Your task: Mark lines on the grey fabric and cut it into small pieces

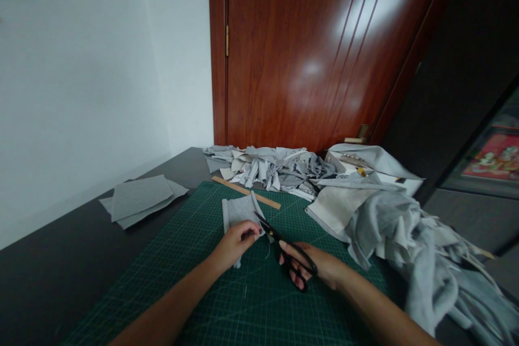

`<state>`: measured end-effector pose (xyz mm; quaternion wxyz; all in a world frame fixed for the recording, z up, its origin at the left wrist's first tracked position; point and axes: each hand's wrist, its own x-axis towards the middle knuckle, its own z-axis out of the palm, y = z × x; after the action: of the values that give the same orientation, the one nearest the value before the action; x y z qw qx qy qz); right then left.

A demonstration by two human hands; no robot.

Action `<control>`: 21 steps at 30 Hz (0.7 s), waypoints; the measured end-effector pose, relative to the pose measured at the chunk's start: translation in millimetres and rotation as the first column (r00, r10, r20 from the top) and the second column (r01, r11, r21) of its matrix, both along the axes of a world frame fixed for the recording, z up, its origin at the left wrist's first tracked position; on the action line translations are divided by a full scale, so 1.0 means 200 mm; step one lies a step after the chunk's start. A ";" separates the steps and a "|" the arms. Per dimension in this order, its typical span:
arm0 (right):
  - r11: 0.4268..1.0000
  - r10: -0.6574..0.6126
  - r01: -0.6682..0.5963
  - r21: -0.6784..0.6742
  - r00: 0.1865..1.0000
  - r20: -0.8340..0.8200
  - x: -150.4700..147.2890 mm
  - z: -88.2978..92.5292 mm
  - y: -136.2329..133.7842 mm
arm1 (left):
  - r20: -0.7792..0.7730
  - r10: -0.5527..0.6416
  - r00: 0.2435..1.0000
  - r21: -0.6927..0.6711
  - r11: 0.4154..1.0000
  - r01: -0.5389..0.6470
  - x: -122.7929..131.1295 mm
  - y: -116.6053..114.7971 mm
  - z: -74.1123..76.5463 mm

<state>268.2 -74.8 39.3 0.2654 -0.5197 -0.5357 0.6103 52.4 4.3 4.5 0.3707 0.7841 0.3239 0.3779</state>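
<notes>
Near the middle of the green gridded cutting mat (pixel 219 292) lies a small light grey fabric piece (pixel 239 210) with narrow raised side edges. My left hand (pixel 234 243) pinches its near right part between thumb and fingers. In my right hand (pixel 302 265) are black-handled scissors (pixel 270 231), with fingers through the loops. The blades point up and left to the fabric's right edge, just beside my left fingertips. How far the blades are parted is hard to tell. A thin loose thread hangs between the hands.
Behind the fabric lies a wooden ruler (pixel 247 192). Grey scraps (pixel 279 167) are heaped along the far edge. Flat grey pieces (pixel 141 198) rest on the dark table (pixel 48 265) at left. A white box (pixel 373 170) and piled grey cloth (pixel 389 227) stand at right.
</notes>
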 end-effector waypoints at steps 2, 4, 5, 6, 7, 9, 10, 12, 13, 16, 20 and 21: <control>1.000 -0.001 0.001 0.004 1.000 0.015 0.00 0.00 0.00 | 0.003 -0.006 1.000 -0.003 1.000 0.006 0.00 0.00 0.00; 1.000 -0.009 0.009 0.006 0.999 0.036 -0.01 0.00 0.00 | 0.003 -0.003 1.000 -0.008 1.000 0.003 0.00 0.00 0.00; 1.000 -0.015 0.015 0.008 0.999 0.044 -0.01 -0.01 -0.01 | 0.001 -0.002 1.000 -0.011 1.000 0.002 0.00 0.00 0.00; 1.000 -0.020 0.020 0.010 0.999 0.046 -0.01 -0.01 -0.01 | 0.000 0.001 1.000 -0.014 1.000 -0.001 0.00 0.00 0.00; 1.000 -0.025 0.025 0.010 0.999 0.045 0.00 -0.01 -0.01 | -0.001 0.004 1.000 -0.018 1.000 -0.004 0.00 0.00 0.00; 0.999 -0.035 0.035 0.005 0.999 0.040 0.00 -0.01 -0.01 | -0.006 0.012 1.000 -0.029 1.000 -0.012 0.00 -0.01 0.01; 0.999 -0.036 0.036 0.002 0.999 0.038 0.00 -0.01 -0.02 | -0.010 0.016 1.000 -0.034 0.999 -0.016 0.00 -0.01 0.01; 0.999 -0.033 0.033 -0.001 0.999 0.036 0.00 -0.01 -0.02 | -0.013 0.023 1.000 -0.040 0.999 -0.023 0.00 -0.01 0.01; 1.000 -0.029 0.029 0.001 0.999 0.038 0.00 -0.01 -0.02 | -0.013 0.022 1.000 -0.041 0.999 -0.022 0.00 -0.01 0.02; 1.000 -0.025 0.025 0.005 0.999 0.045 0.00 -0.01 -0.02 | -0.002 0.013 1.000 -0.030 0.999 -0.014 0.00 -0.01 0.01; 1.000 -0.030 0.030 0.004 0.999 0.044 0.00 -0.02 -0.01 | 0.005 0.022 1.000 -0.037 0.999 -0.022 0.00 -0.01 0.02; 1.000 -0.028 0.028 0.008 0.999 0.047 0.00 -0.02 -0.01 | 0.002 0.023 1.000 -0.040 0.999 -0.023 0.00 -0.02 0.03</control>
<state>269.1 -77.0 35.2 0.2630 -0.5403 -0.5367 0.5923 53.1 1.2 9.6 0.3821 0.7723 0.3401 0.3766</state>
